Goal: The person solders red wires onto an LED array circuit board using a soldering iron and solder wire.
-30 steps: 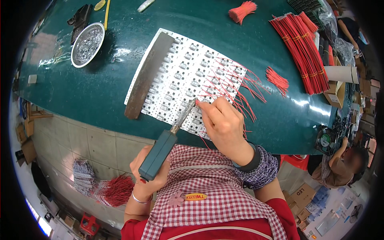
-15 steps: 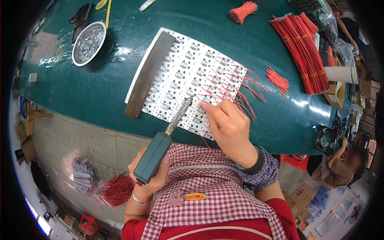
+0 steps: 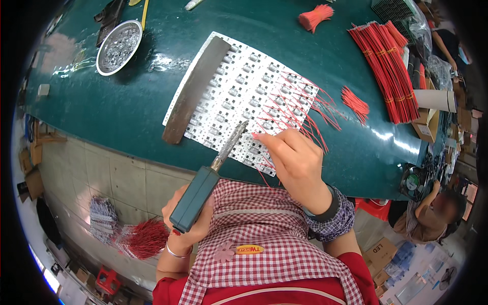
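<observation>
My left hand (image 3: 192, 216) is closed round the green handle of a soldering iron (image 3: 195, 198). The iron's slim metal tip points up and to the right, over a white circuit-board panel (image 3: 230, 76) covered with rows of small components. Close to the tip, my right hand (image 3: 297, 157) pinches thumb and finger together, with a bit of red wire (image 3: 255, 135) showing at the fingertips. Other thin red wires (image 3: 315, 112) stick out from the panel's right side. Along the panel's left part lies a dark flat bar (image 3: 195, 91).
A metal bowl (image 3: 136, 38) of silvery bits stands at the far left. Bundles of red wires (image 3: 389, 71) lie at the right, a small bunch (image 3: 355, 104) nearer the panel, another (image 3: 315, 18) at the back. A small fan (image 3: 413, 178) and another person (image 3: 429, 213) are at the right.
The whole view has shifted slightly, so the panel appears a little higher and further right. Both hands keep nearly the same pose, with the iron's tip still beside the right fingertips.
</observation>
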